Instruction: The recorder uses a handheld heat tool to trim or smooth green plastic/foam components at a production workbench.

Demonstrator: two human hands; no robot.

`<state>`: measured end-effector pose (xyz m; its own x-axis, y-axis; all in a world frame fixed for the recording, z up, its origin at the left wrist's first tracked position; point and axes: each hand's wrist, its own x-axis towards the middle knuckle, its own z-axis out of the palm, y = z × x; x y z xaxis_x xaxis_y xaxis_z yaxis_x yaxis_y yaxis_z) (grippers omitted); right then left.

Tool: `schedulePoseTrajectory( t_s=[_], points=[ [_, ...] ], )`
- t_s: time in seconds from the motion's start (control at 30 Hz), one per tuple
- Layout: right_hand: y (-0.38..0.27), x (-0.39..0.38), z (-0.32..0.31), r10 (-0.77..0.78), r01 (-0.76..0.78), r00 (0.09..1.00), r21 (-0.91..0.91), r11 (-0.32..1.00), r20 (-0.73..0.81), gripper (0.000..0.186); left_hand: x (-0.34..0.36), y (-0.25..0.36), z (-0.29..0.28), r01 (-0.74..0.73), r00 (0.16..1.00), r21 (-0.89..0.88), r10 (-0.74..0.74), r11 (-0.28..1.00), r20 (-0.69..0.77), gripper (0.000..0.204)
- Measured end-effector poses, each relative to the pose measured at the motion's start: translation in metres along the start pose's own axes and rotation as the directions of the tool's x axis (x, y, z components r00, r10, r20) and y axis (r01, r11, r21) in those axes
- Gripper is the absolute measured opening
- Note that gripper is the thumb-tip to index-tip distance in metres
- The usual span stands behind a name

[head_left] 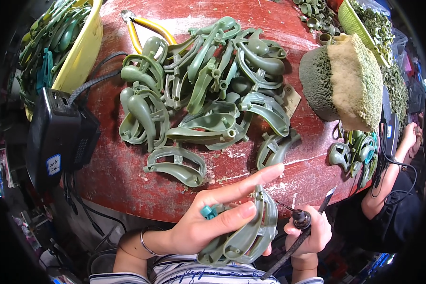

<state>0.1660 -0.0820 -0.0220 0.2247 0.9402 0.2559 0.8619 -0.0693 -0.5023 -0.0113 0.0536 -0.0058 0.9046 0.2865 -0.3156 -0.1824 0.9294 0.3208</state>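
Observation:
My left hand [213, 215] is closed round curved, olive-green moulded plastic parts [251, 232], held above my lap just off the table's front edge. Its index finger stretches out over them. A small teal plastic piece [208, 212] shows by that palm. In my right hand [315, 232] are two tools: a black pen-like tool [301, 219] with a thin dark tip pointing at the green parts, and a long flat dark blade-like tool [327, 198] with a pale slanted end. Beyond my hands lies a heap of similar green parts [203, 80] on the red table [128, 189].
Yellow-handled pliers [144, 28] lie behind the heap. At left stand a yellow basket [87, 52] of green pieces and a black box [54, 137] with cables. A worn sponge block [343, 80] sits right, near another green pile [357, 154]. Another person's arm [388, 182] is at far right.

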Motion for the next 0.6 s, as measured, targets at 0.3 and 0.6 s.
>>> schedulePoseTrajectory(
  t_s=[0.3,0.6],
  points=[
    [0.0014,0.0089,-0.0016,-0.102,0.102,0.995,-0.022,0.995,0.016,0.045,-0.0003,-0.0036,-0.0008,-0.030,0.999,-0.019,0.030,0.999,0.013,0.051],
    [0.0020,0.0109,-0.0011,-0.100,0.100,0.994,0.009,0.995,0.052,0.044,-0.0002,-0.0037,-0.0003,-0.025,1.000,0.004,0.025,1.000,-0.009,0.051]
  ],
)
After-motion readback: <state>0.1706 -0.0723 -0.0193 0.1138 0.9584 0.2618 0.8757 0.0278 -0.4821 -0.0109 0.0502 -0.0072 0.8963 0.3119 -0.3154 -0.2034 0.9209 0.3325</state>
